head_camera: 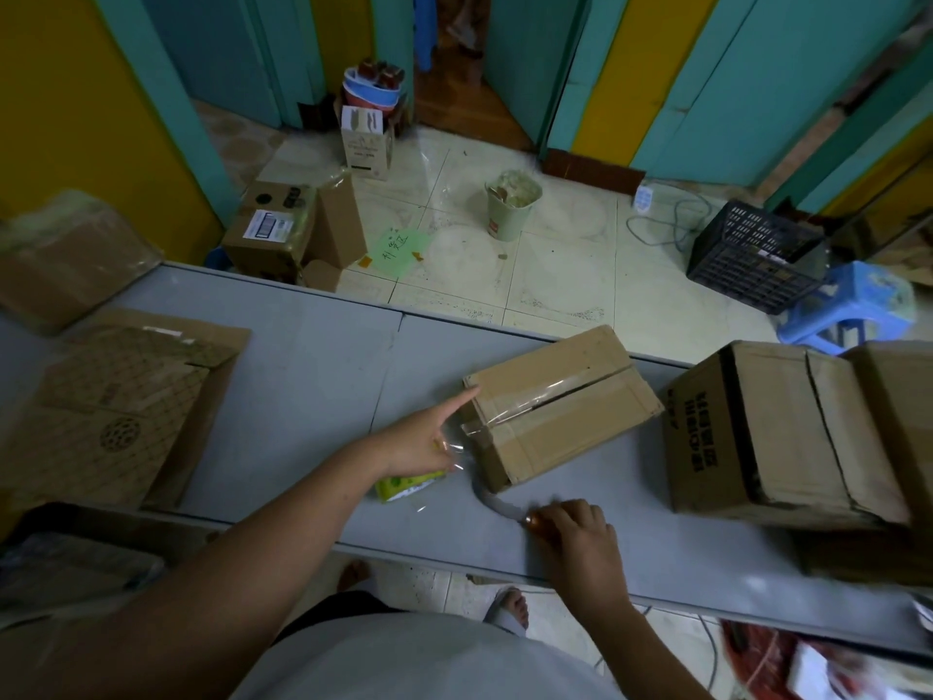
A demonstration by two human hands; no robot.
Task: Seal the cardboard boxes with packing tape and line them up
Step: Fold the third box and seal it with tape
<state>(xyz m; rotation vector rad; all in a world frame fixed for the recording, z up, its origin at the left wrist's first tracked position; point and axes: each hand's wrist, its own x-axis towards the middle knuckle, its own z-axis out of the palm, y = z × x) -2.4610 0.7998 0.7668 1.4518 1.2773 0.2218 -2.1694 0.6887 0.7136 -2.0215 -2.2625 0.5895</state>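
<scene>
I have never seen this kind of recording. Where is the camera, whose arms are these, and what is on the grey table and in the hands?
There is no machine: a person wears one camera on the head, so you look down along their arms. The left hand stretches its forefinger to a corner of the small box, which has clear tape over its seam; whether its other fingers hold tape is unclear. The right hand grips a blurred knife with an amber handle. On the grey table lie a bigger box at the right, flattened cardboard at the left and a green packet by the left hand.
</scene>
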